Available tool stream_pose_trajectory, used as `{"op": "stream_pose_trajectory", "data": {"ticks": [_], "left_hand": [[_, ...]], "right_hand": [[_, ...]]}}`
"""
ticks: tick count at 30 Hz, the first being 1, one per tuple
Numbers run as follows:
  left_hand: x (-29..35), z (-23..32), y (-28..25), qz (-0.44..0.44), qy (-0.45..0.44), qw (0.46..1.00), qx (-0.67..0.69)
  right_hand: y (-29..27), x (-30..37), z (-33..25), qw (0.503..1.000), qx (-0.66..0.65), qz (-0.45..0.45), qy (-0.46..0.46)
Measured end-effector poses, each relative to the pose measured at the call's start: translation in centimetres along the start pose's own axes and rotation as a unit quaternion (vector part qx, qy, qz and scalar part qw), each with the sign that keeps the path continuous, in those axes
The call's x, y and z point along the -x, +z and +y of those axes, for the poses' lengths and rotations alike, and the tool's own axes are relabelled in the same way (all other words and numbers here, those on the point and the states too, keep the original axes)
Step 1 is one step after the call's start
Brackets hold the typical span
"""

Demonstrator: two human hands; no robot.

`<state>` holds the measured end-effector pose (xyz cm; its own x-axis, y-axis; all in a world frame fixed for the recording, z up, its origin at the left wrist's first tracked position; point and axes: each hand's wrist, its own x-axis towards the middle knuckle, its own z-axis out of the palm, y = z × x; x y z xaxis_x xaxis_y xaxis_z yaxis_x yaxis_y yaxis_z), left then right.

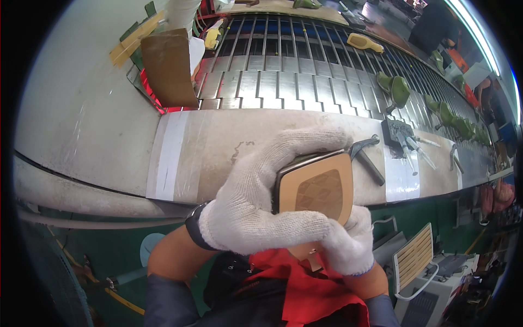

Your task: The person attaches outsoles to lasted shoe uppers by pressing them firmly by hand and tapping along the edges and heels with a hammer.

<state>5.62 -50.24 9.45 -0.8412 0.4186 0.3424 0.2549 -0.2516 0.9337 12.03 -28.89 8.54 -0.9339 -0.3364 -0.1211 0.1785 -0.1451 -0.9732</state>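
Both my hands wear white knitted gloves and hold a shoe (342, 169) with its tan sole turned up toward me. The sole carries a darker brown patterned patch, and a dark edge runs round its rim. My left hand (248, 201) wraps the shoe from the left, its fingers over the far edge and its thumb along the near side. My right hand (348, 242) closes round the narrower near part, and its fingertips are partly hidden. Just right of the shoe, lasting pincers (369, 161) lie on the worn bench top (212, 141).
Beyond the bench runs a slatted metal conveyor (261, 84) bearing green heeled shoes (396, 90) and a yellow sole-shaped piece (365, 42). A black block with white-handled tools (403, 139) stands right. A brown board (169, 68) rises at left. A slatted rack (414, 256) is lower right.
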Motion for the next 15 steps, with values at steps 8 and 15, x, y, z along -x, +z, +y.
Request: {"op": "stream_pose_trajectory", "data": {"ticks": [8, 15], "left_hand": [[-1.3, -1.0, 0.5, -0.024, 0.029, 0.997, 0.067], [-2.9, -1.9, 0.5, -0.007, -0.002, 0.989, 0.146]], "right_hand": [[-1.2, -0.6, -0.1, 0.999, -0.005, 0.049, -0.015], [-2.4, -1.7, -1.1, 0.998, 0.060, 0.025, -0.018]]}}
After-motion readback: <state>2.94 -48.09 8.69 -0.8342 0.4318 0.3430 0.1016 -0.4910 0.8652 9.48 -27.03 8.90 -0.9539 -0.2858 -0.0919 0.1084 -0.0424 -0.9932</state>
